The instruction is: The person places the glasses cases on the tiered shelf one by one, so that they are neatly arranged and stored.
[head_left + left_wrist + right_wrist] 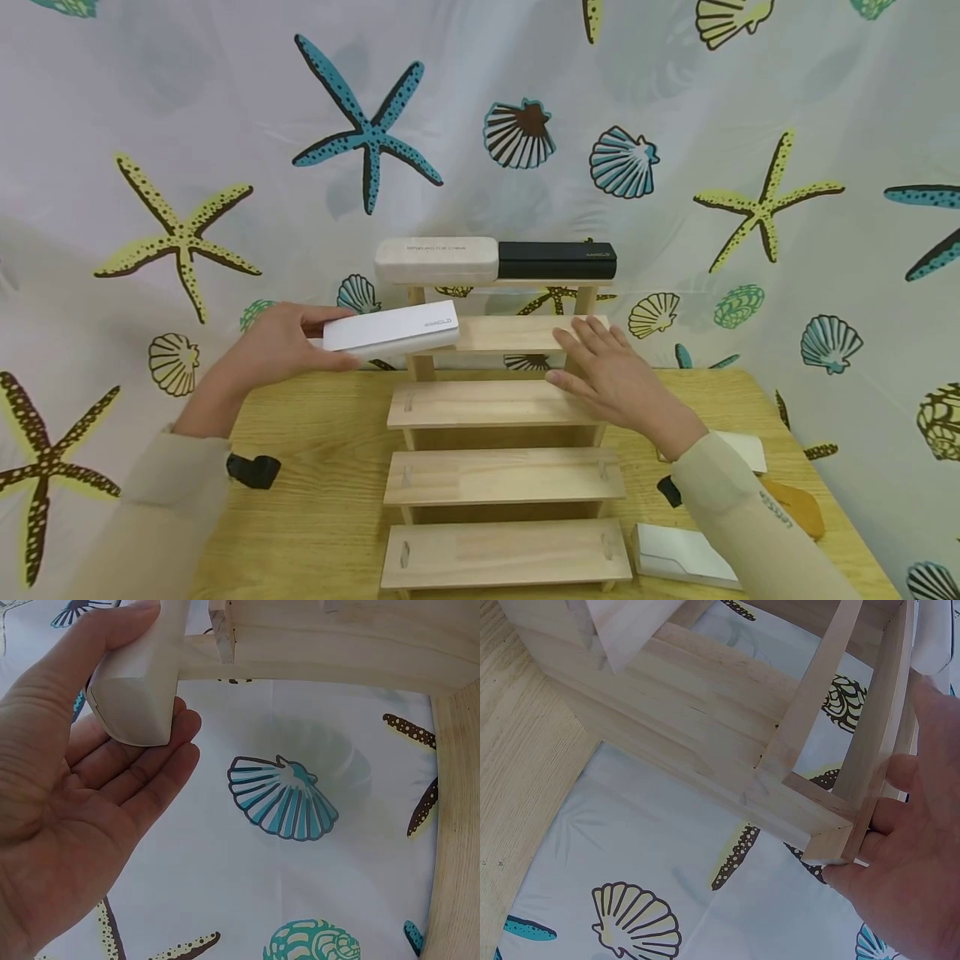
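Observation:
My left hand [279, 348] grips the left end of a white glasses case [393, 327], thumb on one side and fingers on the other. The case tilts slightly, its right end over the left part of the second step from the top of a wooden tiered rack [517, 333]. Whether it touches that step, I cannot tell. In the left wrist view the case's rounded end [139, 705] lies against the fingers. My right hand [618, 379] rests with extended fingers at that step's right end. The right wrist view has its fingertips touching the wooden edge [840, 836].
On the top step a whitish case [437, 260] and a black case [557, 261] stand end to end. Right of the rack, a white case [682, 552], an orange-brown case [795, 507] and another white one [738, 452] lie on the wooden table [315, 500]. A patterned curtain hangs behind.

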`<state>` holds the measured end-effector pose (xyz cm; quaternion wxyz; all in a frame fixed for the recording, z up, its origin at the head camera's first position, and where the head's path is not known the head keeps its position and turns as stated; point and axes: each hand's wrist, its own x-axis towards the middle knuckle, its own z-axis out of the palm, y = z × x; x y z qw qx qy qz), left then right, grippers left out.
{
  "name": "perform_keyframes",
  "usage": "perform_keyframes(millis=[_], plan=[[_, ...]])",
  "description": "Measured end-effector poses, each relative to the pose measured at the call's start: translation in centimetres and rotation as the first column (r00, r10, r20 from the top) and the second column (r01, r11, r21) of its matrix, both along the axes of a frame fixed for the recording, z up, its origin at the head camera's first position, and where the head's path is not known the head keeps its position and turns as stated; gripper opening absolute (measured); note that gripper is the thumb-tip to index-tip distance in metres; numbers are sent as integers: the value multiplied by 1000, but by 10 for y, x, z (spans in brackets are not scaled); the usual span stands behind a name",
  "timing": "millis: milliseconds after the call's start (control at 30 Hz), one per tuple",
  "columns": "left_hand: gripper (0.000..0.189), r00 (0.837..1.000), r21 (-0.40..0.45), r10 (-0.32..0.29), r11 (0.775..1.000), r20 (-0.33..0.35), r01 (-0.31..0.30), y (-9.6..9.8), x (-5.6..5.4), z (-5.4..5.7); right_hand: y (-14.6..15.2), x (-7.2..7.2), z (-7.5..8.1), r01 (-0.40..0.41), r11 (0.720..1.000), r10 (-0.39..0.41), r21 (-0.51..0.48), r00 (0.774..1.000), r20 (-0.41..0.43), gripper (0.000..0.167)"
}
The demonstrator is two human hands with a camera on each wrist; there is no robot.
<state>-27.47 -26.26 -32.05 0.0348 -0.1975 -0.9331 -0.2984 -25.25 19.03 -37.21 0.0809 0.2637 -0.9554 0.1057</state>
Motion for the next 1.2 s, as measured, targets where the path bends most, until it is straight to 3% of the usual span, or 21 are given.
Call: perform_keyframes(millis=[467, 867, 1200], plan=[[79, 999, -3, -17, 1000, 37, 17, 24, -14, 5, -1, -1, 1, -4, 1000, 4, 11, 1000, -14, 74], [64, 997, 24, -68, 997, 28, 67, 44, -27, 5, -1, 0, 2, 0, 1000, 0, 9, 1000, -6, 74], [66, 994, 35, -78, 997, 80, 75, 58, -33, 4, 0, 0, 1, -2, 1000, 2, 9, 1000, -7, 74]])
